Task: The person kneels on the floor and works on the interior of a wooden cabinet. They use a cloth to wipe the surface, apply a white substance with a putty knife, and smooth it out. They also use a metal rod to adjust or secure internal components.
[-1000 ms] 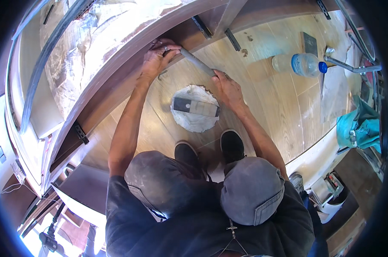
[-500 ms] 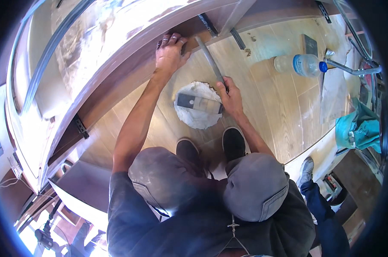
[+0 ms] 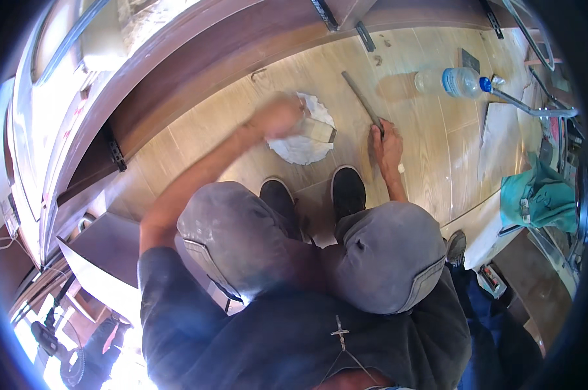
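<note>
- The right hand lies on the wooden floor, fingers pressed together around the near end of a long, thin grey metal strip, pinching it against the boards.
- The strip runs up and to the left, away from the hand, and lies flat on the floor; it is straight, narrow and dull.
- The left hand is blurred with motion just left of a white mound of paste; I cannot tell whether it is spread or closed.
- A flat, pale rectangular trowel blade rests on the white mound, just beside the left hand.
- Two dark shoes stand on the floor just below the mound, with grey-trousered knees in front of them.
- A clear plastic bottle with a blue cap lies on its side on the floor, well apart, up and right of the strip.
- A small dark square plate lies just above the bottle.
- A crumpled teal cloth sits at the right edge, beyond a pale board.
- A dark wooden beam curves along the floor's upper left side, with a black bracket fixed to it.
</note>
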`<act>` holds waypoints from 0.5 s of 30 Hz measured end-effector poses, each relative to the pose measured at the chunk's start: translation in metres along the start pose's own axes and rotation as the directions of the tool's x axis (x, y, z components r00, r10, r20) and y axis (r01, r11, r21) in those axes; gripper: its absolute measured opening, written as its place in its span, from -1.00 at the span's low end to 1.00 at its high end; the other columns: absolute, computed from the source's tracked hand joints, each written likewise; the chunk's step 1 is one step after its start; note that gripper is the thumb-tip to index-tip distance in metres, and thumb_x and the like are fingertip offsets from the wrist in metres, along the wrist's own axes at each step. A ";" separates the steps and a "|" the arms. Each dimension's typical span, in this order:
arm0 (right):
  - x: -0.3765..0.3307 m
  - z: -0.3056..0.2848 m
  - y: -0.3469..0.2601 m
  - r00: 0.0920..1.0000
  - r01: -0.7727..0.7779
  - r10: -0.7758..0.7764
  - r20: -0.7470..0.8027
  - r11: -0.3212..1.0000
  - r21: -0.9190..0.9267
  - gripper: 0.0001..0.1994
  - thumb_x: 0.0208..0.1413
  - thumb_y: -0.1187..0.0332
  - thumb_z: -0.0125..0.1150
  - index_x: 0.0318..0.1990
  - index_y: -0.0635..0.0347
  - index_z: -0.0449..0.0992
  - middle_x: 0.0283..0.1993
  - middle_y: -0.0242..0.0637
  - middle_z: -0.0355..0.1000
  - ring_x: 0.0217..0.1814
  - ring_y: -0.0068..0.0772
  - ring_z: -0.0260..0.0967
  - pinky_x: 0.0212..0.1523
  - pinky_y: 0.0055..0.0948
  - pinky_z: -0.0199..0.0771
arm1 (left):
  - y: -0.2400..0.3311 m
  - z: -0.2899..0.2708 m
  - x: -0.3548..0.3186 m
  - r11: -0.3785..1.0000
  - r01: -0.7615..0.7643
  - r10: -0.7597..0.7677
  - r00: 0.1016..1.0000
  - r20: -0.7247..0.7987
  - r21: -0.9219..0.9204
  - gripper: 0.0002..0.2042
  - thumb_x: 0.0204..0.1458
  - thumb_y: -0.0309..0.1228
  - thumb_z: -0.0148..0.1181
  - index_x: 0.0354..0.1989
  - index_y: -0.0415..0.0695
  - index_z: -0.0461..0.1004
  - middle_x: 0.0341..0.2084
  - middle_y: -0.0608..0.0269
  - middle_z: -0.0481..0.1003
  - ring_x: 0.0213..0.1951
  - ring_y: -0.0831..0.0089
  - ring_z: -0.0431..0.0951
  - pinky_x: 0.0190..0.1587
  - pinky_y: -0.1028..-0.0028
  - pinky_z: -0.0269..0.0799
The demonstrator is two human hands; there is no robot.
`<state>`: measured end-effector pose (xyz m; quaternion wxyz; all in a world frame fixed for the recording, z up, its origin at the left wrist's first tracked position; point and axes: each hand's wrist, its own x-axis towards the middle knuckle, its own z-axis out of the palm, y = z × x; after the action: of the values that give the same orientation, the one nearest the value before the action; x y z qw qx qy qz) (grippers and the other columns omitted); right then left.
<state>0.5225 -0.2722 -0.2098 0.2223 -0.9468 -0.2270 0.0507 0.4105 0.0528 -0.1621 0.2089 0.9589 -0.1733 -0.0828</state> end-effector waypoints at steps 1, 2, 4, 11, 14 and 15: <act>0.004 0.000 -0.009 0.997 0.058 -0.059 -0.048 0.998 -0.030 -0.63 0.14 0.17 0.16 0.05 0.15 0.46 -0.04 -0.02 0.46 -0.06 0.05 0.43 -0.04 -0.13 0.38 | 0.012 0.017 -0.006 0.999 -0.022 0.024 0.999 -0.039 0.036 -0.52 -0.02 -0.17 0.31 0.06 -0.10 0.43 0.03 0.07 0.41 0.12 0.14 0.39 0.20 0.18 0.31; 0.007 0.003 -0.022 0.988 0.114 -0.119 -0.096 0.992 -0.062 -0.62 0.13 0.19 0.17 0.06 0.14 0.46 -0.01 -0.04 0.43 -0.03 0.03 0.41 -0.03 -0.12 0.37 | 0.020 0.032 -0.010 0.998 0.038 -0.035 0.998 -0.053 0.053 -0.51 -0.03 -0.17 0.31 0.07 -0.10 0.42 0.03 0.06 0.41 0.13 0.13 0.37 0.20 0.17 0.30; 0.012 -0.001 -0.048 0.965 0.211 -0.222 -0.140 0.973 -0.090 -0.62 0.11 0.22 0.19 0.06 0.13 0.44 0.05 -0.07 0.38 0.01 0.01 0.38 -0.02 -0.11 0.35 | 0.035 0.049 -0.004 0.990 0.129 -0.123 0.989 -0.086 0.062 -0.49 -0.04 -0.16 0.32 0.08 -0.10 0.41 0.03 0.03 0.39 0.16 0.12 0.34 0.21 0.16 0.29; 0.031 0.030 -0.100 0.948 0.247 -0.293 0.122 0.923 0.296 -0.63 0.06 0.31 0.25 0.03 0.16 0.42 -0.11 -0.07 0.44 -0.11 0.04 0.43 -0.12 -0.10 0.40 | 0.039 0.040 -0.004 0.980 0.181 -0.174 0.982 0.079 -0.088 -0.70 0.00 -0.36 0.19 -0.09 -0.15 0.46 -0.21 0.02 0.47 -0.05 0.11 0.49 0.02 0.20 0.41; 0.026 0.049 -0.093 0.907 0.212 -0.294 0.301 0.937 0.279 -0.67 0.07 0.31 0.25 -0.02 0.18 0.42 -0.21 -0.06 0.46 -0.17 0.01 0.44 -0.18 -0.14 0.41 | 0.048 0.025 -0.015 0.920 0.253 -0.145 0.929 0.342 -0.298 -0.79 -0.02 -0.42 0.13 -0.20 -0.17 0.48 -0.32 0.04 0.53 -0.18 0.09 0.55 -0.10 0.21 0.44; 0.027 0.051 -0.095 0.875 0.190 -0.285 0.391 0.946 0.264 -0.68 0.07 0.30 0.25 -0.04 0.19 0.42 -0.24 -0.06 0.46 -0.18 -0.03 0.44 -0.19 -0.18 0.41 | 0.042 0.023 -0.024 0.890 0.291 -0.121 0.893 0.433 -0.352 -0.81 -0.02 -0.42 0.13 -0.22 -0.18 0.48 -0.35 0.05 0.54 -0.21 0.08 0.56 -0.12 0.20 0.44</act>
<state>0.4979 -0.1638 -0.2135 0.2741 -0.8477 -0.3779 0.2520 0.3704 0.0169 -0.1630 0.3539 0.8697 -0.0861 -0.3331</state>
